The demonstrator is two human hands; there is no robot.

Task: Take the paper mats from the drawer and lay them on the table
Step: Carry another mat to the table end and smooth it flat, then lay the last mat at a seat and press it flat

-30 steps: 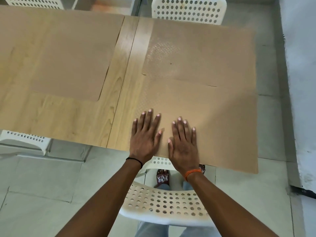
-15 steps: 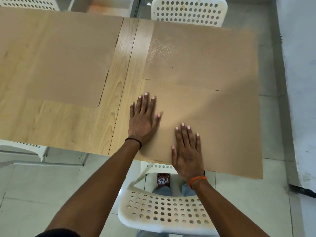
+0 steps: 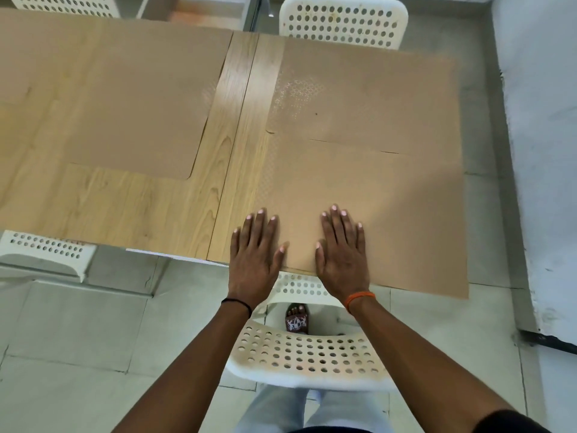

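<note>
Three brown paper mats lie flat on the wooden table [image 3: 175, 214]. The near right mat [image 3: 399, 220] overhangs the table's near and right edges. Behind it lies the far right mat [image 3: 374, 98], and its near edge touches or slightly overlaps the near mat. A third mat [image 3: 140, 114] covers the far left of the table. My left hand [image 3: 254, 254] rests flat, fingers spread, at the near mat's left edge, partly on bare wood. My right hand [image 3: 342, 248] presses flat on the near mat by its front edge. Neither hand grips anything. No drawer is in view.
A white perforated chair [image 3: 306, 354] stands between me and the table, its back under my arms. Another white chair [image 3: 343, 21] stands at the far side, and one [image 3: 46, 251] at the near left. A white wall [image 3: 543, 151] runs along the right. The floor is grey tile.
My left hand slid back toward the table's near edge, level with the right hand. The right hand stayed on the near mat, which remains flat in place.
</note>
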